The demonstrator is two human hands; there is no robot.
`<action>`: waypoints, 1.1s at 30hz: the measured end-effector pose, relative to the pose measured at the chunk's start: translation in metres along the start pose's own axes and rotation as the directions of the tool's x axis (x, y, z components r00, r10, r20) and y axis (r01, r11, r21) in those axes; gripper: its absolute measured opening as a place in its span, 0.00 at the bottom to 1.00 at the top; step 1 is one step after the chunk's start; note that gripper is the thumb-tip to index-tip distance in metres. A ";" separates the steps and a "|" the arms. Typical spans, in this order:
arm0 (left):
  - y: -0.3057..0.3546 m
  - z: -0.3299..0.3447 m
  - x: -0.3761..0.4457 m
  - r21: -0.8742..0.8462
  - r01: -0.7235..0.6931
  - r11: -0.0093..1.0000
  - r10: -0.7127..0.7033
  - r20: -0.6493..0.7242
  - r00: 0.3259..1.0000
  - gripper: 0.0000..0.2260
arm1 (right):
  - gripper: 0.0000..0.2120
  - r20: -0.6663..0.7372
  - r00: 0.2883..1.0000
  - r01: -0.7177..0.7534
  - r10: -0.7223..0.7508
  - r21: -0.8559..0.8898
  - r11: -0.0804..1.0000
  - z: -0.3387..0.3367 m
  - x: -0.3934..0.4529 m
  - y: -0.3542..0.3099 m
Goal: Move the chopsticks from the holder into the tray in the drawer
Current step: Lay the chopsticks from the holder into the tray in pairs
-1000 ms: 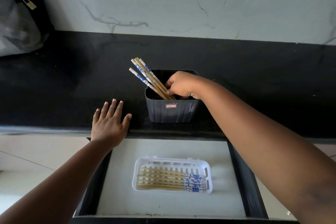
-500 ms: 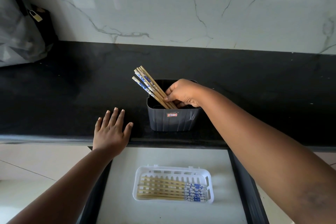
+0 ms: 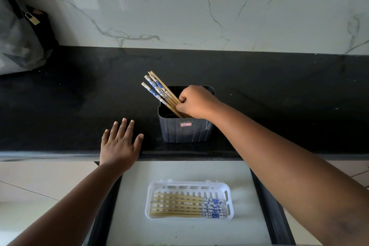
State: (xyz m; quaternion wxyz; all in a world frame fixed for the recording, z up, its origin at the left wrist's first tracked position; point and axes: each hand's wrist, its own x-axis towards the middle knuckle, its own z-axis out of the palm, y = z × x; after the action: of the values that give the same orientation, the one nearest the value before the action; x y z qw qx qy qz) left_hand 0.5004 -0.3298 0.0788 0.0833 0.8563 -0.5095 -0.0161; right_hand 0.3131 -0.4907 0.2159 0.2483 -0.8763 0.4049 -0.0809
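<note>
A dark grey square holder [image 3: 185,131] stands near the front edge of the black counter. Several bamboo chopsticks [image 3: 159,91] with blue-and-white ends lean out of it toward the upper left. My right hand [image 3: 196,103] is closed around their shafts at the holder's mouth. My left hand [image 3: 119,145] rests flat and spread on the counter edge, left of the holder. Below, the open drawer [image 3: 199,229] holds a white slotted tray [image 3: 157,187] with several more chopsticks [image 3: 187,206] lying side by side, blue ends to the right.
A black counter [image 3: 79,96] runs across the view below a white marbled wall [image 3: 199,6]. A grey bag [image 3: 18,44] with a small padlock sits at the far left. The drawer's dark side rails [image 3: 273,215] frame the white floor.
My right hand has closed tighter on the bundle and lifted it slightly, so more of the chopsticks stands above the holder. My left hand stays flat on the counter.
</note>
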 end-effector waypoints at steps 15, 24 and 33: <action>0.001 -0.001 -0.001 -0.009 -0.001 1.000 0.001 -0.020 1.000 0.34 | 0.11 -0.024 1.000 0.014 -0.013 0.008 1.000 -0.001 0.003 0.005; 0.000 0.000 -0.001 -0.020 0.000 1.000 -0.001 -0.024 1.000 0.29 | 0.11 0.028 0.999 0.016 -0.015 -0.026 1.000 -0.002 0.003 0.001; 0.000 -0.002 0.000 -0.018 -0.001 1.000 0.001 0.007 1.000 0.31 | 0.16 -0.079 0.997 -0.005 0.002 -0.037 0.999 -0.003 0.005 0.004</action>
State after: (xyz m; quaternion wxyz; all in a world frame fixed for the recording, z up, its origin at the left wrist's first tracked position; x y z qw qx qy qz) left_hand 0.5007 -0.3292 0.0803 0.0891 0.8552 -0.5100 -0.0235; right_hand 0.3132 -0.4979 0.2160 0.2162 -0.8762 0.4171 -0.1074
